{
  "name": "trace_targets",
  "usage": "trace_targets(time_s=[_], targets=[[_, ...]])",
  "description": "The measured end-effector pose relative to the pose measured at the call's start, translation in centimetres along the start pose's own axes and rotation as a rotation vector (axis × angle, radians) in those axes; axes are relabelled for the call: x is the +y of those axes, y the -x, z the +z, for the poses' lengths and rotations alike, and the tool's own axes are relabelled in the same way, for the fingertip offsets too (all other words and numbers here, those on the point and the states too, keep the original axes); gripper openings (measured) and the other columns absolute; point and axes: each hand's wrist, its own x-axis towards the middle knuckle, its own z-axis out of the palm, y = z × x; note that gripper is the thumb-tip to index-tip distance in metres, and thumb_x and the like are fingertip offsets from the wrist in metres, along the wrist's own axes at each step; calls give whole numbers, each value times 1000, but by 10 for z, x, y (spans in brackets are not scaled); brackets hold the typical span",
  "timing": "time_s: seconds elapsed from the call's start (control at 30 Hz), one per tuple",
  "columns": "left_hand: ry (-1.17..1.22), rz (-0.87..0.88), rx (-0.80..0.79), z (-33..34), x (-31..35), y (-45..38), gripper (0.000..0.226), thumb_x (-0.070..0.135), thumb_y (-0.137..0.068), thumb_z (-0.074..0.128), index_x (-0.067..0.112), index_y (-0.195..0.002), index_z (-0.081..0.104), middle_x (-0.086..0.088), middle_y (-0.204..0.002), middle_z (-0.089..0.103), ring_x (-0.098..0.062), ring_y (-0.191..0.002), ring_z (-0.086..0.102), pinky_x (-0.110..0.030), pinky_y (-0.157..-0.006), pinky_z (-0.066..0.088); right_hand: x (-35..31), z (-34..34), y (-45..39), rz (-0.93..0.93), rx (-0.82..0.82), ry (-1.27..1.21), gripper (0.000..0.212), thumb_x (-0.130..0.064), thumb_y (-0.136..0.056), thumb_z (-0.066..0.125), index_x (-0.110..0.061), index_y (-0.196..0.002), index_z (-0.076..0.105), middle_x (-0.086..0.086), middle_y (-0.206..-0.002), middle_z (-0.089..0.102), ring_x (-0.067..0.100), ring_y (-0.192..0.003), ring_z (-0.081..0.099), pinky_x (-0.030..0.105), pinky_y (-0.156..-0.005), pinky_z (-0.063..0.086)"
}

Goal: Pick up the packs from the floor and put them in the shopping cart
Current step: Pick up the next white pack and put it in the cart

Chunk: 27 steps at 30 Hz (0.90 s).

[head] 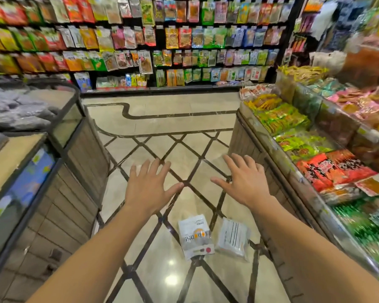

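Observation:
Two packs lie flat on the tiled floor between my forearms. One is a white pack [195, 236] with grey print and an orange mark. Beside it on the right is a silvery-white pack [233, 238] showing a barcode. My left hand [150, 186] is stretched out in front of me with fingers spread and holds nothing. My right hand [244, 178] is likewise spread and empty. Both hands hover well above and beyond the packs. No shopping cart is in view.
A display counter [74, 149] with a glass rim bounds the aisle on the left. A bin counter [293, 136] full of coloured snack packs bounds it on the right. A wall rack [162, 40] of hanging snack bags closes the far end. The floor [162, 119] runs between them.

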Motion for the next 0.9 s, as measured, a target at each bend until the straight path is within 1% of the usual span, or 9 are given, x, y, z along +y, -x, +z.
trace_targets(time_s=[0.07, 0.13, 0.27, 0.37, 0.47, 0.6, 0.77, 0.83, 0.9], targets=[[32, -33, -30, 11, -2, -30, 102, 84, -82, -2, 31, -159, 39, -4, -161, 44, -31, -150, 37, -56, -120, 27, 4, 14, -39, -5, -47, -6, 87, -85, -92, 31, -35, -163, 21, 1, -168, 29, 35, -154, 22, 54, -120, 27], [41, -54, -74, 26, -4, -56, 96, 84, -86, 1, 33, -162, 30, -2, -166, 36, -29, -153, 31, -54, -123, 23, 6, 31, -70, -6, -96, -2, 89, -86, -91, 28, -36, -164, 17, 2, -170, 26, 35, -155, 21, 55, -121, 26], [91, -84, -194, 69, -12, -103, 84, 80, -96, 15, 33, -166, 15, -2, -173, 22, -27, -158, 19, -52, -127, 14, 7, 74, -117, -12, -189, -4, 90, -88, -90, 27, -36, -162, 19, 1, -168, 31, 36, -154, 24, 56, -120, 29], [152, -104, -280, 110, -15, -135, 84, 78, -97, 18, 33, -166, 14, -3, -173, 22, -28, -158, 18, -52, -127, 15, 8, 111, -145, 3, -240, -6, 91, -89, -89, 25, -35, -163, 20, 2, -166, 34, 37, -152, 29, 55, -118, 30], [191, -100, -352, 157, -18, -166, 82, 77, -98, 22, 32, -166, 17, -4, -171, 25, -29, -157, 21, -50, -126, 17, 9, 153, -172, 18, -325, 10, 91, -88, -90, 25, -35, -163, 19, 3, -168, 30, 37, -153, 27, 56, -118, 31], [268, -101, -459, 228, -23, -210, 80, 75, -99, 26, 31, -165, 20, -3, -170, 26, -28, -156, 22, -50, -124, 15, 6, 215, -203, 63, -424, -20, 92, -87, -86, 25, -34, -162, 25, 2, -164, 34, 35, -148, 33, 55, -115, 34], [303, -134, -548, 322, -34, -259, 79, 76, -97, 27, 32, -163, 25, 0, -167, 34, -28, -152, 32, -51, -123, 25, -1, 293, -239, 153, -556, -97, 93, -88, -86, 29, -36, -163, 22, -2, -168, 28, 30, -151, 29, 51, -115, 33], [298, -170, -572, 366, -33, -266, 84, 79, -94, 19, 31, -163, 27, -2, -162, 42, -29, -144, 44, -51, -116, 37, -1, 331, -247, 172, -556, -133, 99, -92, -82, 21, -35, -162, 27, -3, -165, 34, 29, -149, 35, 49, -111, 39], [313, -215, -616, 413, -28, -263, 88, 80, -91, 13, 31, -163, 27, -3, -153, 52, -31, -133, 54, -47, -106, 45, -1, 375, -245, 192, -592, -155, 101, -94, -80, 18, -37, -163, 24, -2, -166, 34, 28, -149, 36, 49, -113, 41]])
